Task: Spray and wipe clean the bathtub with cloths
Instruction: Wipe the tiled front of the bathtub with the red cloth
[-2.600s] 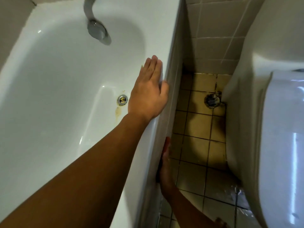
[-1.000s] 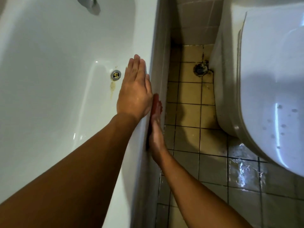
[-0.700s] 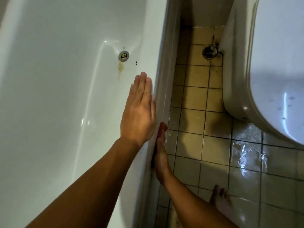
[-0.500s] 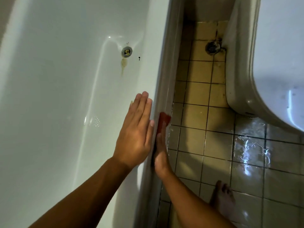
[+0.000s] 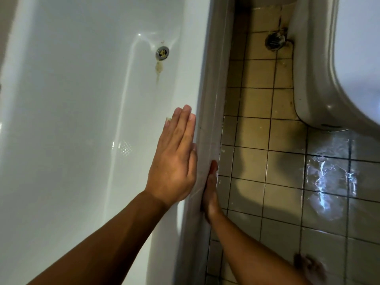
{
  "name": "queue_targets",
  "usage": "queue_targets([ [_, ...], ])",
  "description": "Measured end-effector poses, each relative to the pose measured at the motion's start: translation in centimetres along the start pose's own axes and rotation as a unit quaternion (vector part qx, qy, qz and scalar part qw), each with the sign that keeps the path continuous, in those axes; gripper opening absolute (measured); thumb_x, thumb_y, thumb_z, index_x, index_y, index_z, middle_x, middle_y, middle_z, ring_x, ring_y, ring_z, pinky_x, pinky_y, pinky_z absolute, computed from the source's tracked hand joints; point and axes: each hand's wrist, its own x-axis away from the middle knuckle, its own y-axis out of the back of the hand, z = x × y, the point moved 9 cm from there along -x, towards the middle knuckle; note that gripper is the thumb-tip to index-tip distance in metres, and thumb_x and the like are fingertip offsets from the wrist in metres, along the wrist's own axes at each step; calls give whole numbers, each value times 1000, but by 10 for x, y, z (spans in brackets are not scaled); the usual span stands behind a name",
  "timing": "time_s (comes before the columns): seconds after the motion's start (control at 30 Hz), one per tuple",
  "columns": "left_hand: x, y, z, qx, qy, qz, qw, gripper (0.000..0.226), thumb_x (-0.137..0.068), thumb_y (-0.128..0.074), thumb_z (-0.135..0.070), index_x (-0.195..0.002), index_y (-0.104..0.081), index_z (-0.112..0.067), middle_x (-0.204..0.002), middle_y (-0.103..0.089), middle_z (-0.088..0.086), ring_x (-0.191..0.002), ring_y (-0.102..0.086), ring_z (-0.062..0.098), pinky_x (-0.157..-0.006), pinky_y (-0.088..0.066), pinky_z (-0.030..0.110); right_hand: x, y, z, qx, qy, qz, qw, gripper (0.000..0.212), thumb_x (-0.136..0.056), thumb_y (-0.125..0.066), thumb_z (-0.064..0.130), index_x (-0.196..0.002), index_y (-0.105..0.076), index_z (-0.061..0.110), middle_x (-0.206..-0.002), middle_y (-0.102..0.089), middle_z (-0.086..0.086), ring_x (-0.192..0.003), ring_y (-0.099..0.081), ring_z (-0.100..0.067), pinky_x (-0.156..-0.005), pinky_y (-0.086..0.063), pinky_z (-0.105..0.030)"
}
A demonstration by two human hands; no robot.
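The bathtub (image 5: 82,99) fills the view from 7 to 12 o'clock, its rim (image 5: 205,79) running up the middle. The left hand (image 5: 174,161) lies flat at the rim's inner edge, near centre, fingers straight and together, probably to brace the person's lean. Across the rim, at its 4 o'clock, the right hand (image 5: 209,196) presses flat against the tub's outer panel (image 5: 218,99). There is a reddish patch (image 5: 213,166) at its fingertips, and I cannot tell whether that is a cloth. A brown stain (image 5: 158,67) trails from the drain (image 5: 162,52) at 11 o'clock and looks unwiped. The toilet (image 5: 329,68) sits at 2 o'clock above wet floor tiles (image 5: 257,130).
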Motion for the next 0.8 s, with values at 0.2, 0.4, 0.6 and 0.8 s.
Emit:
queue_targets([
  [0.2,-1,0,1,6,-1,5,1000,56,-106,-36,-18,-159,-24,-3,-169,-15,10,-157,-6,20,-127,-12,49,30,-45,84,-36,133,52,989,63,-105,-40,48,-161,-24,24,-165,-31,-3,-152,-30,-19,-125,-25,-41],
  [0.4,-3,2,2,17,2,-10,1000,56,-106,-43,-10,-159,-25,-4,-169,-15,9,-157,-6,17,-128,-10,43,79,4,-31,37,29,18,999,69,-94,-27,76,-157,-17,52,-165,-23,19,-151,-27,-8,-123,-27,-45],
  [0.6,-1,-1,3,19,-1,-21,1000,54,-107,-41,-13,-158,-27,-5,-168,-18,9,-157,-7,17,-128,-7,38,-7,-20,72,-15,69,-20,997,66,-102,-30,69,-158,-32,33,-157,-45,0,-143,-45,-15,-122,-33,-39],
  [0.8,7,4,3,6,32,-36,999,54,-108,-39,-19,-159,-26,-8,-168,-18,7,-157,-8,17,-128,-9,34,134,-19,2,124,145,61,980,71,-89,-42,77,-153,-32,47,-149,-53,11,-134,-53,-12,-112,-45,-43],
])
